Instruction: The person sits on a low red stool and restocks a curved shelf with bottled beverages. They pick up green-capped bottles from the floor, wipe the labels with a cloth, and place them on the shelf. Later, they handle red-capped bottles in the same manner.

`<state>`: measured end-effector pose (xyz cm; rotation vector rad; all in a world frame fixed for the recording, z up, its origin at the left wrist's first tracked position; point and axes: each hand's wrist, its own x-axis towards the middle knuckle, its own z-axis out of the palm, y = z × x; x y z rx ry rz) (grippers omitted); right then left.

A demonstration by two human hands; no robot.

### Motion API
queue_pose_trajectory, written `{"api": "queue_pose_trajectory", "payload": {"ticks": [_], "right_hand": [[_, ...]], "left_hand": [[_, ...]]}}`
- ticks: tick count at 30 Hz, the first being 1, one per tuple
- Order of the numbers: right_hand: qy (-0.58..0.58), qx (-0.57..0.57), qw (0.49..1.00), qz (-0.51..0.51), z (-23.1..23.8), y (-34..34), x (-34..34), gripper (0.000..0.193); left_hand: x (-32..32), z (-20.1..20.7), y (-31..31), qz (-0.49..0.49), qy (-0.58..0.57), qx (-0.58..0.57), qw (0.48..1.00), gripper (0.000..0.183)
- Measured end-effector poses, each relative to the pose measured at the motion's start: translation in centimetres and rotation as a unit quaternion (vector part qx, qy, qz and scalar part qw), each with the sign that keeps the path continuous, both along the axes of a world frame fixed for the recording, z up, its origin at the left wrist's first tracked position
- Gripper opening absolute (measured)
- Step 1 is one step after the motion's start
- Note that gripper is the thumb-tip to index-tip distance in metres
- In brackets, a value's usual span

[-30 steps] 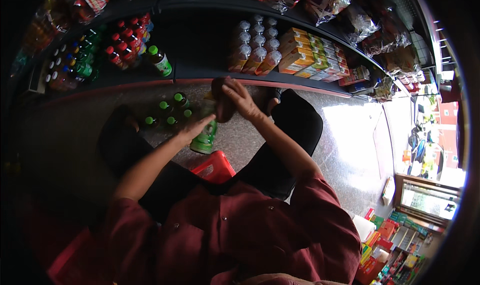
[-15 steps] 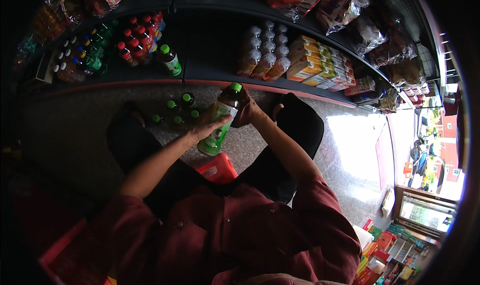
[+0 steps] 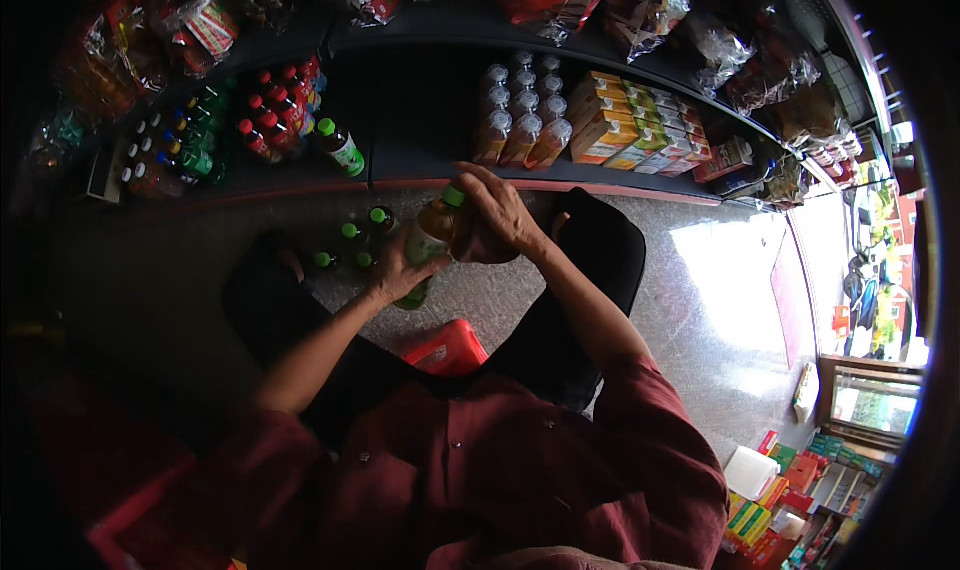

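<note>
Both hands share one green-capped bottle [image 3: 432,238], held tilted above the floor just in front of the low shelf [image 3: 420,175]. The left hand [image 3: 395,275] has its fingers wrapped around the lower body; the right hand [image 3: 497,215] has its fingers closed over the upper part beside the cap. More green-capped bottles [image 3: 355,245] stand on the floor just left of the left fingers. I'd say keep the lower grip firm and steer clear of those standing ones
</note>
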<state>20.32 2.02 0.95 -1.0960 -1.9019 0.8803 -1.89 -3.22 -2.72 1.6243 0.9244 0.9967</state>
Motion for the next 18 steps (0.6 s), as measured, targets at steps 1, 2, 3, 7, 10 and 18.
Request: {"api": "queue_pose_trajectory", "payload": {"ticks": [1,2,3,7,10,18], "right_hand": [[-0.009,-0.021,1.0,-0.011,1.2,-0.9,-0.7,0.061],[-0.031,-0.086,0.995,-0.033,2.3,-1.9,-1.3,0.063],[-0.074,-0.069,0.994,-0.032,3.0,-2.8,-1.3,0.061],[-0.119,-0.004,0.989,-0.091,1.7,-4.0,-1.1,0.041],[0.008,-0.039,0.992,-0.119,1.2,-3.3,0.3,0.032],[-0.021,-0.062,0.998,-0.016,1.8,-5.1,1.8,0.056]], "left_hand": [[0.0,-0.6,-0.6,0.003,0.003,-0.007,1.0,0.073],[-0.1,-1.6,-1.1,0.006,0.005,-0.014,1.0,0.073],[0.2,-1.4,-1.5,0.006,0.031,-0.044,0.999,0.071],[1.9,-0.4,-3.8,0.012,-0.001,-0.04,0.999,0.062],[2.6,-0.6,-4.4,0.005,-0.04,-0.081,0.996,0.06],[3.5,-1.0,-4.7,0.03,-0.019,-0.049,0.998,0.063]]}}
